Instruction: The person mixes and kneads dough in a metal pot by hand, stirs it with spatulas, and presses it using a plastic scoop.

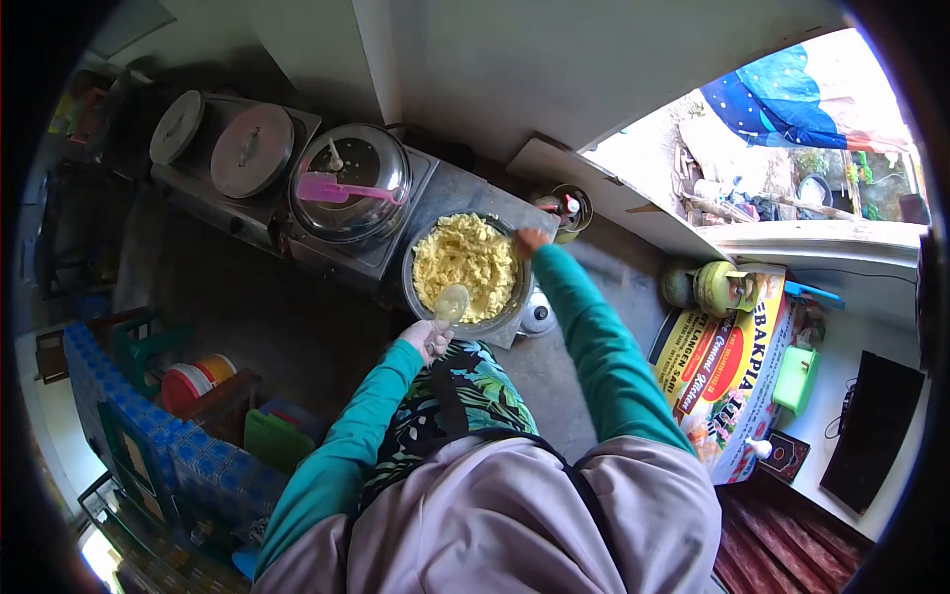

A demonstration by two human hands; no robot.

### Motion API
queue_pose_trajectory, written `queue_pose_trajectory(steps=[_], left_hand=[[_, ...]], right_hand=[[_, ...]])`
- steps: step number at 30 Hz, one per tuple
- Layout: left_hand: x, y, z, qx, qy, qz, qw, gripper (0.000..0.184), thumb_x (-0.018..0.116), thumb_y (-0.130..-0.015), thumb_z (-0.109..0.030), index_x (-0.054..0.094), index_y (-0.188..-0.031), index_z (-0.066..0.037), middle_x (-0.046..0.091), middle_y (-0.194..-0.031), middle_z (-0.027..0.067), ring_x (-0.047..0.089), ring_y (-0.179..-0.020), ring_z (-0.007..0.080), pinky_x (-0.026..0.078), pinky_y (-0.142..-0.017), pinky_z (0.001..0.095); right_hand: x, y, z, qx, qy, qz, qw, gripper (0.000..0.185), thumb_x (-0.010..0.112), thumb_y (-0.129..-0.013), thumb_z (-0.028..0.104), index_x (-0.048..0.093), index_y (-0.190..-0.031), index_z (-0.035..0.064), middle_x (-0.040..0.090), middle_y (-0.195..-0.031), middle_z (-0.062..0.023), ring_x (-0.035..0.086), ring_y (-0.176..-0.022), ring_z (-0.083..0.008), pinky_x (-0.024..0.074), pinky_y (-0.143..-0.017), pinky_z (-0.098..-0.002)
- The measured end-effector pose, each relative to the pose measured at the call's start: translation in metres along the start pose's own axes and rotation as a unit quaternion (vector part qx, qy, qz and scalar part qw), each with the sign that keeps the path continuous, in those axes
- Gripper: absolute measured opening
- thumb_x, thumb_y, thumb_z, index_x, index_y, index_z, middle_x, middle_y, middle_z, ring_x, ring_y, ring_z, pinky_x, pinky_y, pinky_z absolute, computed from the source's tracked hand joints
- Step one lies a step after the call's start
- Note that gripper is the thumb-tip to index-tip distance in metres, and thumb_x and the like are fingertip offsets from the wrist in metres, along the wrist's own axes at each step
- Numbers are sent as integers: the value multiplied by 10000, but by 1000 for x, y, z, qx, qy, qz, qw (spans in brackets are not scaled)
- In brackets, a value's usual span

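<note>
A wide dark pot [408,282] on the counter holds a crumbly, mashed yellow food [465,257]. My left hand [427,339] is at the pot's near rim, closed around a pale, translucent scoop-like spoon [452,303], whose bowl lies over the yellow food. At the far right side of the pot, my right hand [531,243] is closed at the rim and seems to grip the pot's edge there. It is slightly blurred, and its fingers are partly hidden.
Left of the pot, a domed lidded pan [351,213] stands on a stove with a pink spatula [346,190] across its lid. Farther left are two lidded pots [252,148]. A small kettle-like pot [537,315] sits beside the counter. Gas cylinders [717,287] stand at right.
</note>
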State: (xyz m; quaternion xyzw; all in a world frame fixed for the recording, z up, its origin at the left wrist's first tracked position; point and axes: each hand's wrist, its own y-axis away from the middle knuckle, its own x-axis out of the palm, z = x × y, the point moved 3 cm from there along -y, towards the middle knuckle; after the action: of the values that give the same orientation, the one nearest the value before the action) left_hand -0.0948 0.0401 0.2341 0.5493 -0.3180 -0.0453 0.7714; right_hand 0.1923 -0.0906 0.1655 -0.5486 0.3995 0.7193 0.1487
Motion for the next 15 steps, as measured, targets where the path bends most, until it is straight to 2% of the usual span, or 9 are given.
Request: queue_pose_trajectory(steps=[1, 2, 4, 6, 8, 9, 12, 13, 15], left_hand=[[5, 9, 2, 21, -5, -12, 1000, 82, 496, -807, -104, 446, -814, -39, 518, -693, 95, 387, -398, 96, 307, -331, 227], [6, 15, 4, 41, -9, -28, 999, 84, 502, -804, -105, 446, -805, -42, 518, -682, 91, 380, -392, 98, 306, -336, 231], [-5, 14, 10, 32, -5, -25, 999, 93, 507, -803, -112, 445, -779, -46, 515, -657, 86, 383, -391, 102, 297, -334, 236], [-13, 13, 13, 48, -4, -6, 999, 109, 510, -802, -119, 447, -757, -41, 517, -647, 84, 399, -398, 105, 295, -331, 235], [-12, 11, 11, 46, -9, -3, 999, 116, 508, -803, -121, 452, -747, -35, 520, -648, 84, 402, -399, 105, 303, -328, 228], [-10, 9, 12, 25, 19, -6, 1000, 121, 508, -805, -125, 452, -746, -35, 520, -649, 84, 396, -397, 102, 305, -328, 223], [-10, -3, 12, -19, 65, 9, 998, 119, 502, -813, -135, 456, -758, -40, 520, -651, 88, 387, -395, 98, 308, -328, 214], [-10, -5, 12, 0, 53, 3, 999, 113, 499, -815, -136, 458, -768, -42, 521, -653, 89, 390, -396, 99, 308, -328, 216], [-15, -7, 14, 18, 41, 6, 999, 96, 493, -819, -133, 464, -795, -44, 528, -664, 95, 394, -399, 102, 308, -328, 220]], right_hand=[[-20, 32, 25, 74, -48, 16, 996, 203, 436, -757, 176, 596, -849, 92, 620, -817, -134, 614, -741, -305, 484, -641, -443], [-6, 47, 33, 92, -78, 3, 993, 182, 430, -747, 150, 571, -819, 59, 611, -789, -168, 609, -727, -329, 488, -634, -446], [-13, 88, 47, 59, -120, -44, 990, 211, 441, -740, 128, 472, -908, 4, 593, -709, -190, 602, -655, -343, 479, -552, -441], [-27, 123, 56, 28, -90, -53, 994, 251, 437, -740, 105, 429, -971, 5, 577, -659, -190, 597, -618, -340, 464, -509, -443], [-15, 144, 63, 32, -75, -17, 997, 479, 421, -745, 78, 332, -1208, -4, 563, -674, -224, 580, -584, -345, 448, -479, -447], [-7, 156, 69, 29, -48, -54, 997, 528, 420, -733, 58, 298, -1243, 0, 557, -651, -228, 571, -554, -331, 442, -462, -438], [3, 182, 84, 66, -137, -52, 987, 615, 447, -714, 58, 237, -1290, 12, 550, -648, -250, 560, -565, -362, 427, -507, -464], [5, 189, 88, 99, -185, -32, 977, 590, 469, -730, 84, 282, -1289, 60, 558, -722, -269, 560, -649, -399, 420, -584, -477], [-1, 203, 92, 139, -258, -49, 955, 541, 473, -744, 103, 332, -1267, 85, 560, -761, -270, 555, -697, -408, 417, -615, -473]])
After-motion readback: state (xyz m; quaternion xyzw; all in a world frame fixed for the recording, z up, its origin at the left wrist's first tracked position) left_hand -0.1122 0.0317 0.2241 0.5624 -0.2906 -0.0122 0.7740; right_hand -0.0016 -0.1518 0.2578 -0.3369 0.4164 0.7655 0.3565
